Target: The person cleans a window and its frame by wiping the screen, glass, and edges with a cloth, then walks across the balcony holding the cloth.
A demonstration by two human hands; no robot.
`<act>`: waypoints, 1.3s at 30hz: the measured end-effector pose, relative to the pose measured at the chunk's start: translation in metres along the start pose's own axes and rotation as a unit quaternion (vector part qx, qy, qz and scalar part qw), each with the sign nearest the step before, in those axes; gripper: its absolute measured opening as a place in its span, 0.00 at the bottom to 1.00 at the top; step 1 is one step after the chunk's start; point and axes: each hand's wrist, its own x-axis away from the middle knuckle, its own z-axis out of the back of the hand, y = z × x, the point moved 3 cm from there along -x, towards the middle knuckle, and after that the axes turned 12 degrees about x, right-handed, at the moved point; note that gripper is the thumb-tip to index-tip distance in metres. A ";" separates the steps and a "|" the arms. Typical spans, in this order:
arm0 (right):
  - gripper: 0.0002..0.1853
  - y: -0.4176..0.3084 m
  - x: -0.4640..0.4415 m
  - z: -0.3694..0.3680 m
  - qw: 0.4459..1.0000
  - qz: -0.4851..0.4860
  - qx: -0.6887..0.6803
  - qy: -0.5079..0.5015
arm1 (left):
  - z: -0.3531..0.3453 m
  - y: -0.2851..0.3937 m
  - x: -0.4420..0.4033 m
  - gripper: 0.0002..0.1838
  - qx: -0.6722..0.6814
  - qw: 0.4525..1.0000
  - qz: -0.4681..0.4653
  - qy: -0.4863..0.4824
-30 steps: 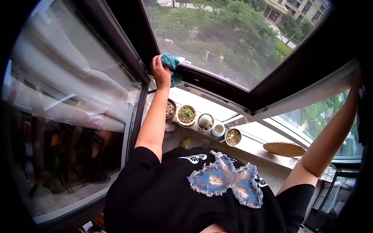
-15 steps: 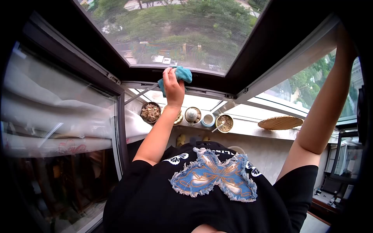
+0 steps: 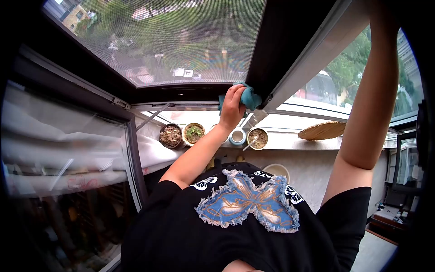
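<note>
My left hand (image 3: 232,108) grips the bunched teal cloth (image 3: 250,98) at the lower right corner of the dark window frame (image 3: 152,94). This looks like wiping its bottom edge; the next move likely calls for turning up the right edge. My right hand is hidden, its grip untellable. Below, potted plants (image 3: 195,133) line the sill (image 3: 283,141).

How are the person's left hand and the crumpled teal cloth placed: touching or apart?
Touching. The head view shows the left hand gripping the crumpled teal cloth, which bunches out on both sides of it.
</note>
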 end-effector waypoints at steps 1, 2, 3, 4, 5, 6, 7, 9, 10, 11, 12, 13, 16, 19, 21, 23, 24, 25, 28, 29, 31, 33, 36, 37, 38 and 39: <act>0.02 0.000 0.000 0.000 1.000 0.003 0.003 0.001 | -0.002 0.007 -0.001 0.30 0.007 1.000 -0.018 -0.014; 0.02 -0.001 0.001 -0.001 1.000 0.006 0.004 0.000 | -0.004 0.014 -0.002 0.30 0.011 0.999 -0.034 -0.028; 0.02 -0.002 -0.003 -0.003 1.000 0.009 0.004 0.001 | -0.007 0.011 -0.003 0.29 -0.001 0.995 -0.052 -0.083; 0.02 0.000 -0.002 -0.003 1.000 0.011 0.003 0.002 | -0.016 0.007 -0.001 0.26 -0.049 0.988 -0.069 -0.132; 0.02 0.002 -0.004 -0.005 1.000 0.015 0.003 0.001 | -0.025 -0.005 0.002 0.23 -0.101 0.978 -0.083 -0.163; 0.02 0.006 -0.006 -0.006 1.000 0.019 0.004 0.002 | -0.029 -0.011 0.004 0.19 -0.148 0.971 -0.115 -0.150; 0.02 0.009 -0.007 -0.006 1.000 0.027 0.008 0.005 | -0.030 -0.011 0.005 0.18 -0.184 0.963 -0.145 -0.133; 0.02 0.013 -0.011 -0.003 0.999 0.044 0.018 0.010 | -0.029 -0.006 0.008 0.15 -0.241 0.949 -0.170 -0.115; 0.03 0.014 -0.012 -0.002 0.998 0.051 0.020 0.011 | -0.027 -0.006 0.008 0.16 -0.235 0.955 -0.136 -0.123; 0.03 0.014 -0.012 -0.002 0.998 0.055 0.022 0.013 | -0.022 -0.008 0.010 0.16 -0.238 0.955 -0.115 -0.131; 0.03 0.013 -0.012 -0.002 0.998 0.060 0.022 0.014 | -0.018 -0.009 0.011 0.17 -0.242 0.956 -0.093 -0.139; 0.03 0.009 -0.012 -0.004 0.997 0.067 0.024 0.017 | -0.010 -0.010 0.012 0.17 -0.257 0.954 -0.081 -0.133; 0.03 0.007 -0.013 -0.006 0.996 0.082 0.020 0.019 | 0.028 -0.020 0.021 0.19 -0.299 0.947 -0.055 -0.109; 0.04 0.007 -0.013 -0.010 0.996 0.087 0.019 0.023 | 0.072 -0.025 0.024 0.20 -0.319 0.944 -0.009 -0.090; 0.04 0.007 -0.015 -0.010 0.995 0.091 0.016 0.026 | 0.095 -0.028 0.028 0.20 -0.335 0.939 0.010 -0.074; 0.04 0.005 -0.018 -0.009 0.995 0.096 0.017 0.032 | 0.118 -0.032 0.029 0.20 -0.342 0.938 0.037 -0.051; 0.04 0.014 -0.016 -0.006 0.995 0.092 0.015 0.034 | 0.124 -0.025 0.025 0.19 -0.356 0.932 0.051 -0.043; 0.04 0.013 -0.018 -0.006 0.995 0.093 0.015 0.036 | 0.135 -0.030 0.027 0.19 -0.366 0.929 0.054 -0.028; 0.05 0.017 -0.019 -0.010 0.994 0.097 0.012 0.040 | 0.163 -0.036 0.026 0.21 -0.357 0.929 0.095 0.003; 0.05 0.017 -0.021 -0.009 0.994 0.102 0.011 0.041 | 0.168 -0.037 0.025 0.22 -0.356 0.929 0.102 0.009; 0.05 0.016 -0.021 -0.008 0.993 0.107 0.009 0.043 | 0.170 -0.037 0.023 0.22 -0.356 0.928 0.109 0.015; 0.06 0.018 -0.022 -0.010 0.993 0.109 0.009 0.046 | 0.163 -0.035 0.022 0.23 -0.366 0.921 0.130 0.035; 0.06 0.016 -0.026 -0.010 0.991 0.122 0.003 0.051 | 0.130 -0.029 0.021 0.21 -0.370 0.920 0.115 0.048; 0.06 0.016 -0.027 -0.012 0.991 0.126 -0.002 0.055 | 0.114 -0.031 0.022 0.20 -0.369 0.923 0.098 0.046; 0.06 0.016 -0.028 -0.012 0.990 0.128 -0.006 0.061 | 0.101 -0.032 0.021 0.19 -0.368 0.925 0.080 0.044; 0.06 0.015 -0.028 -0.012 0.989 0.131 -0.009 0.065 | 0.097 -0.035 0.022 0.18 -0.373 0.922 0.090 0.052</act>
